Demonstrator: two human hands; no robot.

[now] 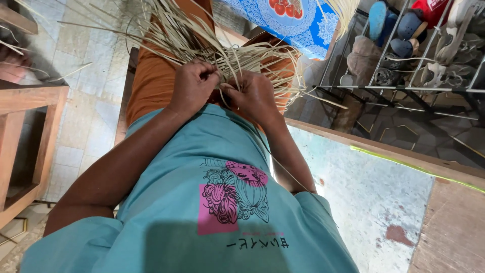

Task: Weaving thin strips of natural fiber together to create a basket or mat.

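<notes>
Pale floor tiles [86, 86] run off to my left past a wooden frame [30, 131], and on my right a wire shoe rack [404, 65] holds sandals and shoes. Beyond my knees lies a blue patterned cloth [298, 20] with a red motif at its middle. I am seated, looking straight down over my teal shirt [202, 212] and orange trousers [151, 81].

On my lap rests a loose bundle of dried palm strips [202, 35] — pale, flat and narrow, fanning away from me in every direction, some trailing toward the shoe rack.

My left hand [194, 83] is closed round a few strips at the near edge of the bundle, fingers curled in and pinching them. My right hand [252, 93] sits just beside it, the two nearly touching, its fingers also folded tight onto strips where they cross — both hands are clamped at the same spot, low on the bundle and close to my belly.

One thin strip runs from under my right hand down along my forearm. A worn, light painted surface [364, 197] with a wooden edge lies by my right elbow.
</notes>
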